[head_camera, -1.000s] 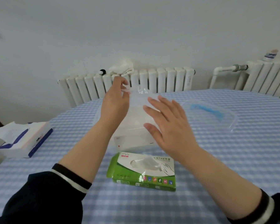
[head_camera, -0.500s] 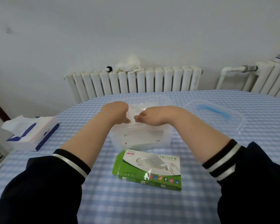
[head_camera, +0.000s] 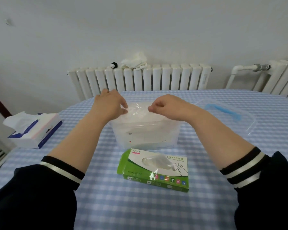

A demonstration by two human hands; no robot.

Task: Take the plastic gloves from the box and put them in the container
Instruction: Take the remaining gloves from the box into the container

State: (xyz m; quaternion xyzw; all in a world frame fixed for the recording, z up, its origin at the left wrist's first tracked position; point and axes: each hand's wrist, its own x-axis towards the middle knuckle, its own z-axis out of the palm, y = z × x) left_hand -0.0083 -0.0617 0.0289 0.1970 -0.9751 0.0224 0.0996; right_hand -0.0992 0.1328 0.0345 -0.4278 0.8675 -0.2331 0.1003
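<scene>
Left hand [head_camera: 109, 105]: fingertips pinching one clear plastic glove [head_camera: 137, 110] over the container's open top. Right hand [head_camera: 163, 104]: fingers curled, pinching the same glove's other edge. Container [head_camera: 145, 133]: one, translucent, mid-table. Glove box [head_camera: 154, 170]: one, green and white, just in front of the container. Lid [head_camera: 228, 113]: one, clear with blue handle, to the right. Tissue pack [head_camera: 33, 130]: one, to the left. Table [head_camera: 140, 209]: blue-white checked cloth. Radiators: two, white, against the wall; first [head_camera: 140, 78], second [head_camera: 279, 77].

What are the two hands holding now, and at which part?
Both hold one clear plastic glove over the container: the left hand pinches its left edge, the right hand its right edge.
</scene>
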